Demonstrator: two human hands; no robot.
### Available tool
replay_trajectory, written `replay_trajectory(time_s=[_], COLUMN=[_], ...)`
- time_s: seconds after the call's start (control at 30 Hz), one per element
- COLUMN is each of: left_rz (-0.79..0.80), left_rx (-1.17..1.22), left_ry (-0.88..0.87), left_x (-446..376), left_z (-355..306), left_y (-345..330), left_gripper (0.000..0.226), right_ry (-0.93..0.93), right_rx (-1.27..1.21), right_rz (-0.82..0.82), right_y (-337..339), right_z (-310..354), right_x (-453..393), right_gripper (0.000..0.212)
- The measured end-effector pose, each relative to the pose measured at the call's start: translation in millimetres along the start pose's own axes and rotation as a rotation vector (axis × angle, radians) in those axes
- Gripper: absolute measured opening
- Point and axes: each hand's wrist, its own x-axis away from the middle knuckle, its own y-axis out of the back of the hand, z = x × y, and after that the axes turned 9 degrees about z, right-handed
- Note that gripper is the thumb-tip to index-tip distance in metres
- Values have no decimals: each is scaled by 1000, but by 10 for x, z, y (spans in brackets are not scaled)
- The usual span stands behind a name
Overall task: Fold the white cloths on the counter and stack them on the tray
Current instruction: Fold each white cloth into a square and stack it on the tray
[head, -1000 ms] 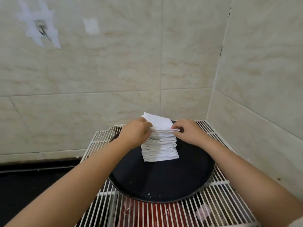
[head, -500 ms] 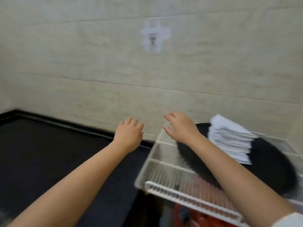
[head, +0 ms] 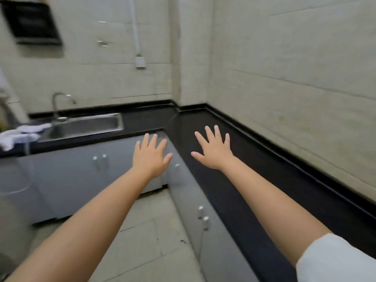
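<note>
At the far left edge of the frame, about halfway down, crumpled white cloths (head: 19,133) are lying in a loose heap on the black counter (head: 240,180), just beside the left rim of the stainless sink (head: 85,126); the blur there is making it hard to tell whether it is one cloth or several. A curved faucet (head: 59,104) is standing behind the sink, and in the upper left corner a dark range hood (head: 33,24) is hanging on the tiled wall (head: 295,58). Below the counter, grey cabinet doors (head: 71,176) with small pale knobs are running across the lower left and down the centre of the frame, with pale floor tiles (head: 154,231) showing between them.

Near the middle of the frame, the left hand (head: 150,154) is reaching forward with its back to the camera, fingers straight and slightly spread, holding nothing, in front of the cabinet corner. Just to its right, the right hand (head: 214,149) is stretching out over the black counter, fingers splayed wide apart and gripping nothing; whether it is touching the surface cannot be told. A white sleeve (head: 335,261) is showing in the lower right corner. Both hands are well apart from the cloths
</note>
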Motion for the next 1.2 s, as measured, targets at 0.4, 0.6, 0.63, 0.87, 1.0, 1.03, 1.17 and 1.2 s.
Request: replay_trajectory(time_s=[0.4,0.6,0.63,0.87,1.0,1.03,1.17,1.2], left_rz=[33,9,10,-13,28,39,105,130], left_rx=[-43,-33,-43,-3,0,19,72,72], left_ry=[449,609,632,741,789,800,861,872], left_x=[-1385,-2155,-2253,-2986,-3363,-3439,-3701,-3768], left_z=[2806,4035,4236,5760,6794,7036,7856,8023], left_y=[-202,-44,-52,-159,-241,-273,-490,-563], left_gripper=[56,56,56,55,56,56,57,57], right_ry=[428,574,598,740,744,747,775,780], right_rx=[56,61,70,89,83,89,116,117], right_rz=[78,67,73,100,104,110,162,180], right_y=[-177,74,82,-47,-146,-166,-315,-380], right_z=[2212,3217,3411,4813,5613,5801,6449,6577], right_x=[-2978,-4430,-4626,-5937,-6724,-6900,-7522,-7668], right_gripper=[65,65,65,67,66,66,66,66])
